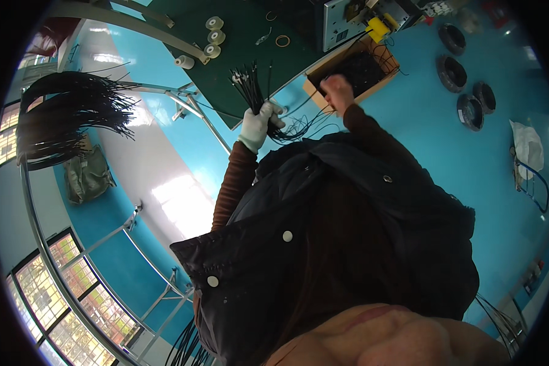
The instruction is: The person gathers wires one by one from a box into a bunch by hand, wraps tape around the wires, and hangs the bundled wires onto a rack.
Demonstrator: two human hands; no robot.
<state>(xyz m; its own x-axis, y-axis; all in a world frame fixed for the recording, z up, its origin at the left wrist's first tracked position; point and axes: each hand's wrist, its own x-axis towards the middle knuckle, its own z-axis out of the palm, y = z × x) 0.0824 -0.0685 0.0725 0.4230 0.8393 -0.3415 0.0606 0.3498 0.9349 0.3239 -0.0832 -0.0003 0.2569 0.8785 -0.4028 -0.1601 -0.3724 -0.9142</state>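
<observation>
My left hand [257, 126], in a white glove, is closed around a bundle of thin black cables [247, 91]. Their upper ends fan out over the green table, some with small pale tips. The lower lengths loop down and across toward my right hand. Bare and with its fingers curled, my right hand [339, 93] is over the near edge of a cardboard box [372, 91]. Black items [357, 70] lie inside the box, too dark to make out singly. Whatever the right fingers pinch, if anything, is hidden.
On the green table [244, 36] stand several spools [213, 36]. A machine with a yellow part [378, 28] is beyond the box. Black coils [452, 74] lie on the blue floor at right. More black cables [73, 116] hang over a metal rack [33, 213] at left.
</observation>
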